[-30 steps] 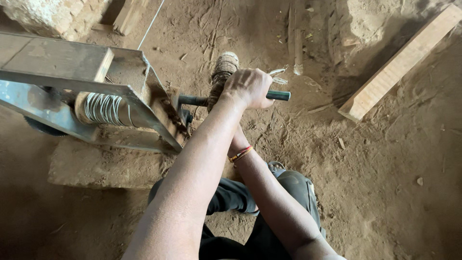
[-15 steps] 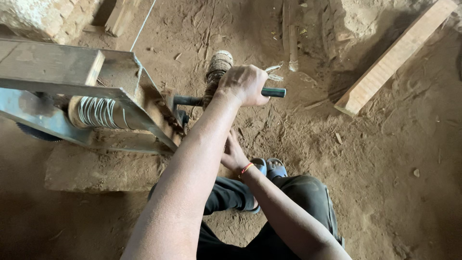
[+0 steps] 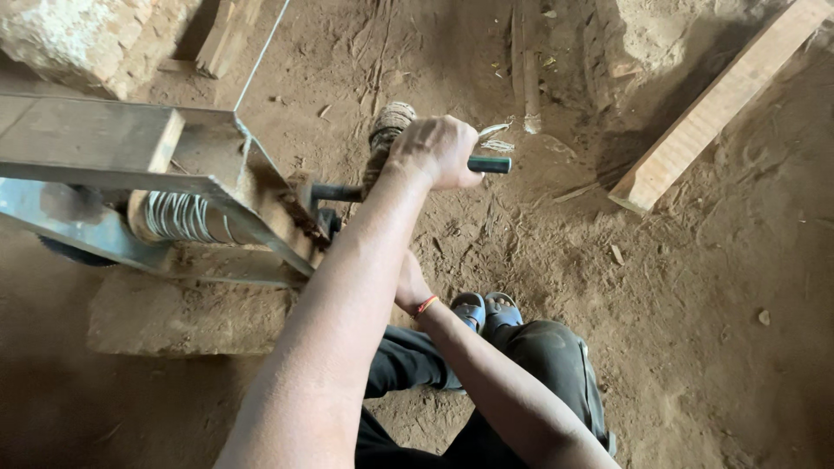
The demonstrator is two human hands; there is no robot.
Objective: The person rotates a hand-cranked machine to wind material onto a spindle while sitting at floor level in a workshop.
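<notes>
Several turns of pale wire already sit on the spool (image 3: pixel 178 217) inside the metal winding frame (image 3: pixel 113 152), so I judge the winding partly done, with room left on the spool. A thin strand (image 3: pixel 261 54) runs up from the frame across the dirt floor (image 3: pixel 695 304). My left hand (image 3: pixel 439 152) has its fingers clamped round the dark crank handle (image 3: pixel 488 164). My right hand (image 3: pixel 410 285) lies mostly hidden under the left forearm; I cannot tell its fingers' state.
</notes>
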